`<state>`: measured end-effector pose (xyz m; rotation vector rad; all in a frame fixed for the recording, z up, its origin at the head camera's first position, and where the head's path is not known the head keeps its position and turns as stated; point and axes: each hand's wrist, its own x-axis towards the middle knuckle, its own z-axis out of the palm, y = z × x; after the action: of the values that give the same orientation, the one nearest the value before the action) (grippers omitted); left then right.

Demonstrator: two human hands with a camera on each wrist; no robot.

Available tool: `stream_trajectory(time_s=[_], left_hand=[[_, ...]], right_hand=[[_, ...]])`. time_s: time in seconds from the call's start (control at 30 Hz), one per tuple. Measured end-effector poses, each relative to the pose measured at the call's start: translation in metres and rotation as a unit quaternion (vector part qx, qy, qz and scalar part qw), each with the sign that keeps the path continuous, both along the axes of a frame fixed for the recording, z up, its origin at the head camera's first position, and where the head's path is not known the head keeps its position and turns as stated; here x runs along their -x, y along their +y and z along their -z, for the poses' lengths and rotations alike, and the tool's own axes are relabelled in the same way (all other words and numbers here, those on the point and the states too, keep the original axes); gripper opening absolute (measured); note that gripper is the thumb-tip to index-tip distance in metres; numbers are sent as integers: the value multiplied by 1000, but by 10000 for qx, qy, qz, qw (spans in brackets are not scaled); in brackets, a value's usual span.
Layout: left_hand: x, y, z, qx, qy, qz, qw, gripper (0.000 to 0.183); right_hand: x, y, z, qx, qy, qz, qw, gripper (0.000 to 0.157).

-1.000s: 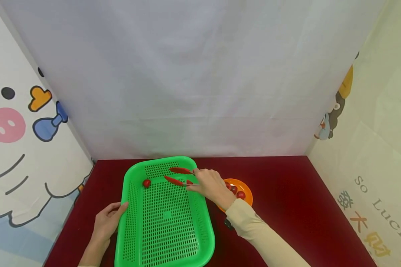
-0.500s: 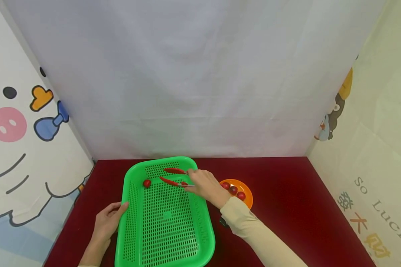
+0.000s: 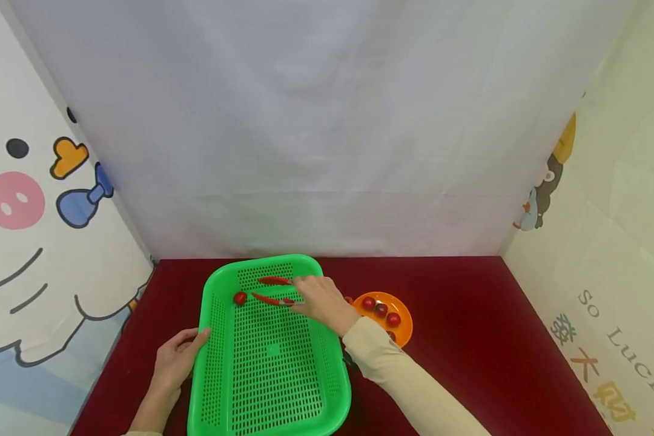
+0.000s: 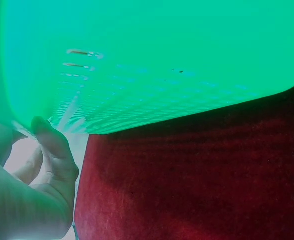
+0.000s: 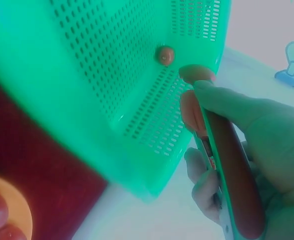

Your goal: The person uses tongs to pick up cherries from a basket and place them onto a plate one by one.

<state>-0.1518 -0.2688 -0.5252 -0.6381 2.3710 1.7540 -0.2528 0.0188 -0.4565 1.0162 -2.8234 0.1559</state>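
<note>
My left hand grips the left rim of a green perforated basket, thumb over the edge; in the left wrist view the basket wall fills the top. My right hand holds tongs with red tips above the basket's far half. The tips stand apart with nothing between them, pointing left toward a small round red fruit. This fruit lies in the basket's far left corner. In the right wrist view the fingers wrap the tongs' red-brown handle, and the fruit lies beyond the tips.
An orange plate bearing several red fruits stands right of the basket, partly behind the right forearm. A dark red cloth covers the table. White curtains rise behind and at both sides.
My right hand has moved left with the tongs, bringing their tips nearer the fruit in the basket. More of the plate shows. The left hand stays on the rim.
</note>
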Motion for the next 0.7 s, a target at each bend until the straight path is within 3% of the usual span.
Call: stream_trajectory(time_s=[0.1, 0.37, 0.7], left_hand=[[0, 0, 0, -18, 10, 8, 10000, 70], [0, 0, 1, -150, 67, -46, 9999, 67], [-1, 1, -1, -118, 58, -33, 9999, 70]], right_hand=[[1, -6, 2, -13, -67, 71, 10000, 33], [3, -18, 5, -96, -165, 120, 9997, 59], [4, -30, 8, -129, -351, 269, 9989, 59]])
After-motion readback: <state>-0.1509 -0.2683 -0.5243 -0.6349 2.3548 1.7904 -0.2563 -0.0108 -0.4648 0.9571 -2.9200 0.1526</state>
